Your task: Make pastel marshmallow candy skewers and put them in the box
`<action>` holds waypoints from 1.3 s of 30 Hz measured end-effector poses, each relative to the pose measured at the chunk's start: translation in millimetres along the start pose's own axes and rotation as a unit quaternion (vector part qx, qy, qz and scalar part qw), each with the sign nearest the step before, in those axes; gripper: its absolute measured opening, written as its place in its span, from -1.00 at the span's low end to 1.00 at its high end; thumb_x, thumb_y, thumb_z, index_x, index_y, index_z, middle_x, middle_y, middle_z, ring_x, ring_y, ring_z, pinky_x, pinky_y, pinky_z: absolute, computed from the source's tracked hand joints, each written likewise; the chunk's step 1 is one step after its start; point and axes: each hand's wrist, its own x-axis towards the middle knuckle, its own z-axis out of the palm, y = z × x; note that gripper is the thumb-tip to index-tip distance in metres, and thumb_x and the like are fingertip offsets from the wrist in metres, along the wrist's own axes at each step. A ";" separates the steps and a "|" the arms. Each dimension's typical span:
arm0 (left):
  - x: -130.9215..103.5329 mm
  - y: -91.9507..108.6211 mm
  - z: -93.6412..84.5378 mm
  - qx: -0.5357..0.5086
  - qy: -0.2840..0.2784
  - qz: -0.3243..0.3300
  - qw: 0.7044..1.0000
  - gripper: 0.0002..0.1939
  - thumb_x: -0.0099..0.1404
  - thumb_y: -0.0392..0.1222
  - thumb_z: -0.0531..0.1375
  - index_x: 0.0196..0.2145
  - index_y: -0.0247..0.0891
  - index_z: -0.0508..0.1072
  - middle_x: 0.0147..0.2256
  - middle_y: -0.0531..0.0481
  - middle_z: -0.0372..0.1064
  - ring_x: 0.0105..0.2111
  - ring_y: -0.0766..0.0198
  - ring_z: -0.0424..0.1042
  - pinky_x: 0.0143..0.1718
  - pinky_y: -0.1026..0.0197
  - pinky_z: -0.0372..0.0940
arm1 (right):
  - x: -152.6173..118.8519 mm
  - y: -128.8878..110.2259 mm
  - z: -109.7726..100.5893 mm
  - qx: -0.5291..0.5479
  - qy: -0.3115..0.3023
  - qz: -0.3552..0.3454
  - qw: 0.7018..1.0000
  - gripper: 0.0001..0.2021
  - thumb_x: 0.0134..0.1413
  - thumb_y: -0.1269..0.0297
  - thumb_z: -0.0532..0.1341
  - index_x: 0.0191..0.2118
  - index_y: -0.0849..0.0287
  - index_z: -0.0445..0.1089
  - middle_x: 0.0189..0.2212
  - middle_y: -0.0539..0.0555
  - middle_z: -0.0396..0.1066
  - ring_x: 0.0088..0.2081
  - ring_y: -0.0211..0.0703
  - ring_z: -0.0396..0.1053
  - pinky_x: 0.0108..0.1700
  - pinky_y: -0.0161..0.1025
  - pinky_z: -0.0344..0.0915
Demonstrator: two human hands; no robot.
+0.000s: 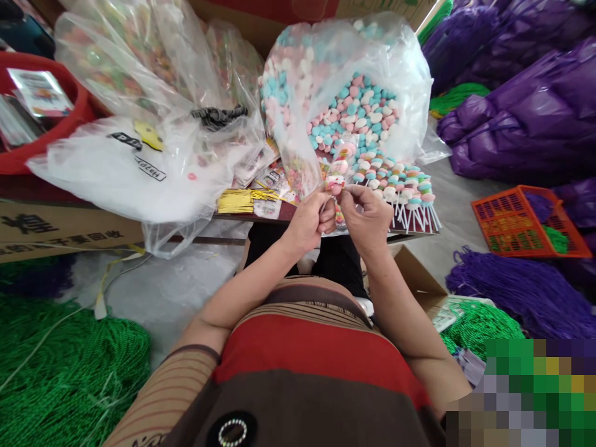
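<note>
Currently both hands meet just below the big clear bag of sweets [347, 87]: left hand [310, 218] and right hand [367, 217] each pinch a wrapped lollipop [336, 180] between them. Finished lollipops [410, 189] lie right of it; gold twist ties [237, 200] left.

Both bare forearms reach forward and converge; the left hand [310, 218] and right hand [367, 217] sit close together, knuckles up, with fingers curled and fingertips pinched toward each other
</note>
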 end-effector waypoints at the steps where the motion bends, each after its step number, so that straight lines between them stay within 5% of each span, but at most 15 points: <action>1: -0.2 -0.3 0.4 0.003 0.006 0.000 1.000 -0.87 0.36 -0.21 0.10 -0.39 -0.19 0.30 -0.72 0.30 -0.05 -0.79 0.51 -0.10 -0.69 0.38 -0.11 | 0.5 0.9 1.2 -0.008 0.001 -0.005 1.000 -0.83 0.20 0.32 0.15 -0.31 0.13 0.51 -0.41 0.03 0.61 -0.40 -0.22 0.52 -0.26 -0.27 0.43; 9: 7.0 -13.3 -1.8 0.031 0.094 0.047 0.994 -0.82 0.31 -0.23 0.21 -0.41 -0.20 0.26 -0.67 0.30 -0.07 -0.74 0.56 -0.10 -0.67 0.37 -0.22 | -2.3 9.5 7.0 -0.092 -0.018 -0.087 0.992 -0.89 0.16 0.37 0.12 -0.35 0.10 0.37 -0.45 0.03 0.48 -0.36 -0.18 0.47 -0.23 -0.24 0.39; 13: 15.9 -18.3 -7.6 0.071 0.128 0.081 0.986 -0.92 0.31 -0.32 0.18 -0.34 -0.21 0.32 -0.62 0.27 0.09 -0.69 0.55 0.03 -0.61 0.38 -0.11 | -9.1 8.4 4.5 -0.096 -0.050 -0.117 0.987 -0.91 0.13 0.38 0.14 -0.37 0.09 0.36 -0.46 0.02 0.46 -0.37 -0.17 0.44 -0.23 -0.23 0.37; 20: 7.1 -9.5 -5.1 0.048 0.041 0.032 0.997 -0.84 0.27 -0.33 0.12 -0.43 -0.19 0.20 -0.64 0.26 -0.09 -0.70 0.51 -0.12 -0.66 0.39 -0.19 | -6.4 6.2 -2.9 0.023 -0.034 0.000 0.999 -0.91 0.16 0.36 0.14 -0.32 0.10 0.38 -0.45 -0.03 0.45 -0.41 -0.23 0.42 -0.30 -0.24 0.37; 23: 4.7 -10.4 -3.4 0.050 0.056 0.038 0.996 -0.80 0.29 -0.31 0.12 -0.45 -0.20 0.17 -0.64 0.25 -0.07 -0.70 0.52 -0.10 -0.65 0.40 -0.17 | -7.2 2.7 -0.8 0.066 -0.032 0.004 0.997 -0.84 0.25 0.31 0.13 -0.12 0.10 0.42 -0.35 -0.01 0.50 -0.38 -0.24 0.45 -0.27 -0.24 0.42; 26: 5.3 -12.8 -4.5 0.062 0.077 0.052 0.994 -0.83 0.31 -0.30 0.12 -0.43 -0.20 0.21 -0.65 0.26 -0.08 -0.71 0.52 -0.10 -0.65 0.38 -0.20 | -9.1 1.7 2.5 0.008 -0.032 -0.036 0.999 -0.72 0.27 0.28 0.16 0.06 0.06 0.40 -0.22 0.06 0.54 -0.32 -0.21 0.49 -0.19 -0.20 0.47; 30: 4.1 -10.6 -5.7 0.087 0.077 0.030 0.993 -0.91 0.30 -0.32 0.14 -0.35 -0.20 0.29 -0.65 0.28 -0.09 -0.71 0.53 -0.11 -0.63 0.36 -0.21 | -7.7 5.9 4.0 -0.131 -0.058 -0.077 0.987 -0.71 0.28 0.33 0.14 0.06 0.04 0.45 -0.07 0.16 0.54 -0.10 -0.07 0.52 -0.09 -0.15 0.46; 39: 3.8 -2.9 -1.6 0.142 0.074 -0.007 0.987 -0.89 0.33 -0.35 0.07 -0.24 -0.21 0.35 -0.67 0.28 -0.05 -0.71 0.50 -0.08 -0.64 0.38 -0.16 | 0.7 19.8 12.1 -0.198 -0.060 -0.115 0.972 -0.81 0.35 0.29 0.10 -0.15 0.08 0.48 -0.20 0.15 0.52 -0.12 -0.03 0.50 -0.06 -0.13 0.42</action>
